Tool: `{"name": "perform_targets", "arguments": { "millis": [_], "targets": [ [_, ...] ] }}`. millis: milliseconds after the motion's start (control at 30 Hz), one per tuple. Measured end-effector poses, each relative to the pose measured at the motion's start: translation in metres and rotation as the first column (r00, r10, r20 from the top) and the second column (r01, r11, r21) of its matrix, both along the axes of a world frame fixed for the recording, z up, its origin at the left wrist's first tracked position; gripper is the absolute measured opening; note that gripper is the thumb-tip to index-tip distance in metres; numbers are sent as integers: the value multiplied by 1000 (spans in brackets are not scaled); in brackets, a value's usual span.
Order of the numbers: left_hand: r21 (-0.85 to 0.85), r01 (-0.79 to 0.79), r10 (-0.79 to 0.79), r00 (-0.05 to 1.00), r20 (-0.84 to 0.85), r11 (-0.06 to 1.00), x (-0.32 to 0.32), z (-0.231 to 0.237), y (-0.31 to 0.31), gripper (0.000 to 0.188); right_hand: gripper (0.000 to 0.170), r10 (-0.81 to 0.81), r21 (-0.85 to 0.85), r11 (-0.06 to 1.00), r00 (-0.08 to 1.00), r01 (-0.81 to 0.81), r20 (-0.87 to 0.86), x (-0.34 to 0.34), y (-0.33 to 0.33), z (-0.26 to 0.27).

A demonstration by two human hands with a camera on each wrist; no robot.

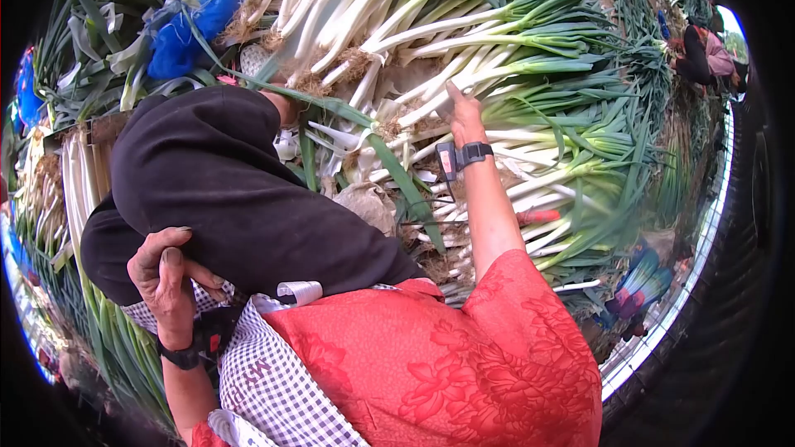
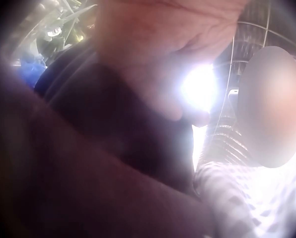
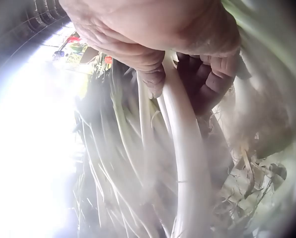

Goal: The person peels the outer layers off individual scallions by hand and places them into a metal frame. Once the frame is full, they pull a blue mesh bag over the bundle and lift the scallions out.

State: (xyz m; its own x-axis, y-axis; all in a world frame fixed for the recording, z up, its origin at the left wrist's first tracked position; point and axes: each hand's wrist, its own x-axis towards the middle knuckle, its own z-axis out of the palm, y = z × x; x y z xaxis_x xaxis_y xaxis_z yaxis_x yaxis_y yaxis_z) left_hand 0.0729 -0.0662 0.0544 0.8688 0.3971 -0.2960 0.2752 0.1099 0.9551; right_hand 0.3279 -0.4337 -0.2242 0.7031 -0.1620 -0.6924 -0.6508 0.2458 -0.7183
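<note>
My right hand point(image 1: 466, 114) reaches into the pile and grips the white stalk of a leek point(image 3: 185, 131). In the right wrist view its thumb is on one side of the stalk and curled fingers are on the other. More leeks point(image 1: 538, 83) lie around this hand, with white stalks toward me and green leaves to the right. My left hand point(image 1: 170, 285) is raised beside the dark trousers, its fingers loosely bent and nothing seen in them. The left wrist view is dark and blurred, with glare beside the hand.
Blue netting point(image 1: 195, 21) lies among leaves at upper left. Stacked leeks point(image 1: 87, 174) stand along the left side. A red handle point(image 1: 538, 216) pokes out among the stalks right of my forearm. At far right another person point(image 1: 704, 58) crouches near the leek rows.
</note>
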Motion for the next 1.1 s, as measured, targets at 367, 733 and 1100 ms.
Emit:
{"name": "perform_targets", "arguments": {
  "millis": [367,733,1100],
  "targets": [
    [29,-83,84,996,-14,996,-9,-6,0,25,17,-57,328,944,997,37,52,3,29,11],
    [103,-122,127,991,-43,987,-12,-6,-4,27,17,-266,609,771,963,185,44,-1,84,42],
    [185,-162,165,986,1,969,-17,-14,-10,28,32,46,14,999,988,-49,148,79,-43,-27]
  ]
}}
